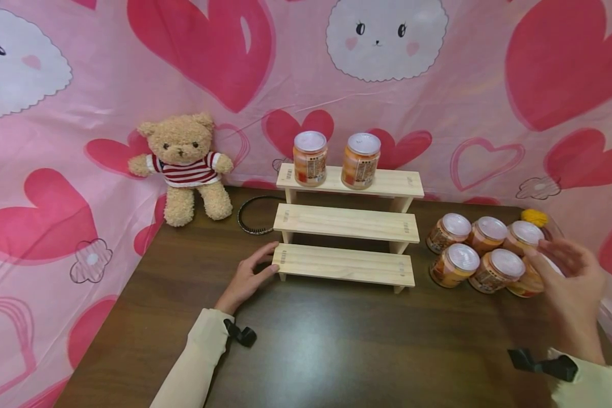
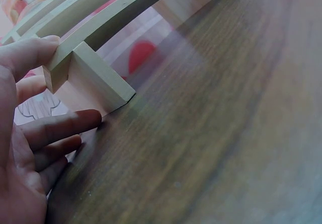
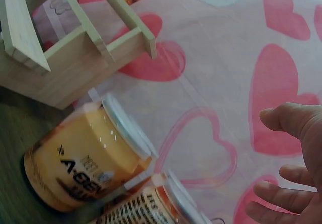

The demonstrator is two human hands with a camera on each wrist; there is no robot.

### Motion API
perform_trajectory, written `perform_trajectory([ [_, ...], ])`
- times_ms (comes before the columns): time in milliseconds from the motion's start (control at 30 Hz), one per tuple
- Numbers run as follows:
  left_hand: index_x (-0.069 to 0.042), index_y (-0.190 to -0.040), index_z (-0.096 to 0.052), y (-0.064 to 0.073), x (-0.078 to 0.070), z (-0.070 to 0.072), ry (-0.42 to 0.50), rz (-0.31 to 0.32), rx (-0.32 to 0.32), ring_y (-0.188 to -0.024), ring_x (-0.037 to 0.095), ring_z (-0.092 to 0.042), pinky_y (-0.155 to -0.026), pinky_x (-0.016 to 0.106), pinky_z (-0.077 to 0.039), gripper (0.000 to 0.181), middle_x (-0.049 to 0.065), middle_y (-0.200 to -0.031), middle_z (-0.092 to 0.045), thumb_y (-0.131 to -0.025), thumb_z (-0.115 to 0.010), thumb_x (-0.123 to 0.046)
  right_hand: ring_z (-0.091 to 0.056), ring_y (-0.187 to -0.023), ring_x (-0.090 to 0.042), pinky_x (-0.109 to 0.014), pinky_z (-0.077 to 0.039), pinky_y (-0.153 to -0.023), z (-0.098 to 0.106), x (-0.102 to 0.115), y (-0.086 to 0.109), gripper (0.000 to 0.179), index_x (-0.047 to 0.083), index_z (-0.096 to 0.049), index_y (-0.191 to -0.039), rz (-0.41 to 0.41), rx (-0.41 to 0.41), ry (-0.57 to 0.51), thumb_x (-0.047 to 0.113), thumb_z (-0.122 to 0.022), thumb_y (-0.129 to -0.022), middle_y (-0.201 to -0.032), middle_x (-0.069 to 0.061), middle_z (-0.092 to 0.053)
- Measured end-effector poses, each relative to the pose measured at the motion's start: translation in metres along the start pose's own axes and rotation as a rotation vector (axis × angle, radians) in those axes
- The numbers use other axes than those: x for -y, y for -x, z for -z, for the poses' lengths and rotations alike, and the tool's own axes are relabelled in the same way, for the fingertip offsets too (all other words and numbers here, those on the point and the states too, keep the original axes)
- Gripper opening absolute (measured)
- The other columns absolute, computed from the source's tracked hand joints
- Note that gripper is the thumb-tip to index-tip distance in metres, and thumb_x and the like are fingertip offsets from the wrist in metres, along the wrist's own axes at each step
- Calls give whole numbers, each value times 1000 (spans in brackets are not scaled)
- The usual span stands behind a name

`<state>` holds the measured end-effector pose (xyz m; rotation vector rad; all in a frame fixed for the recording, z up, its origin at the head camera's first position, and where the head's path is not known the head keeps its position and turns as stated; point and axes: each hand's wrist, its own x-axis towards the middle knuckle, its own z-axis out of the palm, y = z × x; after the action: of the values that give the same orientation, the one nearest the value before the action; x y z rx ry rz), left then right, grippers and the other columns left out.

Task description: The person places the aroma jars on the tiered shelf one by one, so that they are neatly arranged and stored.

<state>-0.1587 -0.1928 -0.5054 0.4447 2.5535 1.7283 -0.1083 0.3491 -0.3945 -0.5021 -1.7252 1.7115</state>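
My left hand is at the left end of a three-tier wooden display stand, thumb and index finger gripping the lowest board's end. In the left wrist view, the other fingers lie loosely extended beside the stand's leg. Two glass jars with orange labels and silver lids, a left one and a right one, stand on the top tier. My right hand, slightly blurred, hovers over the right end of a group of similar jars. Its thumb and fingers are apart, with nothing between them in the right wrist view.
A teddy bear in a striped sweater sits at the back left. Beside the stand lies a black headband. Something yellow and round is behind the jars. A pink heart-printed cloth hangs behind the dark wooden table.
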Motion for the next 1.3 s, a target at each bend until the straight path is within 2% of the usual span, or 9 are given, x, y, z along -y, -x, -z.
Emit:
perform_trajectory([
  [167,-18,-147,-52,0,0,0,-2,-2,1,-122,21,-61,-101,38,-45,52,12,-139,-63,-97,-67,-19,-62,-90,7,-2,-44,-77,10,-5,-2,36,18,-68,-115,3,-29,227,1,-76,-85,-94,23,-69],
  [300,-19,-147,-52,0,-1,0,-2,1,7,-123,27,-61,-102,42,-45,53,12,-139,-62,-97,-67,-20,-59,-93,10,-3,-41,-87,18,-7,-3,39,23,-67,-120,-7,-64,334,8,-77,-86,-94,28,-64],
  [433,-18,-147,-52,-1,-2,0,4,-10,9,-122,27,-61,-101,39,-45,53,12,-139,-63,-96,-67,-19,-58,-91,11,-3,-41,-90,26,-10,-4,38,25,-67,-115,15,-81,346,6,-78,-84,-93,26,-63],
  [567,-18,-147,-52,-1,-1,0,7,-16,5,-121,25,-62,-100,33,-46,53,12,-140,-62,-96,-68,-18,-60,-88,11,-2,-44,-85,33,-14,-6,37,23,-68,-112,26,-102,326,2,-77,-84,-93,24,-64],
  [800,-15,-148,-51,0,0,1,8,-19,13,-122,26,-61,-99,32,-46,53,13,-141,-61,-97,-67,-17,-56,-89,10,0,-41,-82,42,-17,-10,38,28,-64,-111,-88,-136,312,5,-77,-85,-95,25,-62],
  [933,-16,-147,-51,0,1,1,5,-15,6,-121,21,-61,-99,31,-46,53,13,-140,-62,-97,-66,-17,-56,-87,10,-1,-42,-83,43,-23,-11,35,29,-65,-106,-81,-126,329,5,-77,-84,-92,24,-61],
  [1067,-14,-147,-51,0,0,1,7,-14,6,-122,21,-61,-100,34,-46,53,12,-142,-61,-97,-67,-17,-51,-86,12,-2,-39,-85,44,-34,-14,32,34,-63,-101,-58,-109,407,9,-78,-85,-90,28,-56],
  [1200,-14,-148,-50,0,-2,1,11,-8,16,-124,27,-60,-102,40,-46,54,11,-145,-58,-97,-67,-18,-51,-83,13,-2,-36,-78,45,-45,-16,34,35,-61,-99,-44,-103,427,10,-79,-83,-89,28,-55],
  [1300,-16,-148,-50,0,-2,1,12,-4,19,-125,29,-59,-102,41,-45,54,10,-145,-59,-97,-67,-19,-52,-81,15,0,-37,-76,45,-51,-16,38,36,-58,-101,-89,-109,414,11,-79,-82,-90,28,-54],
])
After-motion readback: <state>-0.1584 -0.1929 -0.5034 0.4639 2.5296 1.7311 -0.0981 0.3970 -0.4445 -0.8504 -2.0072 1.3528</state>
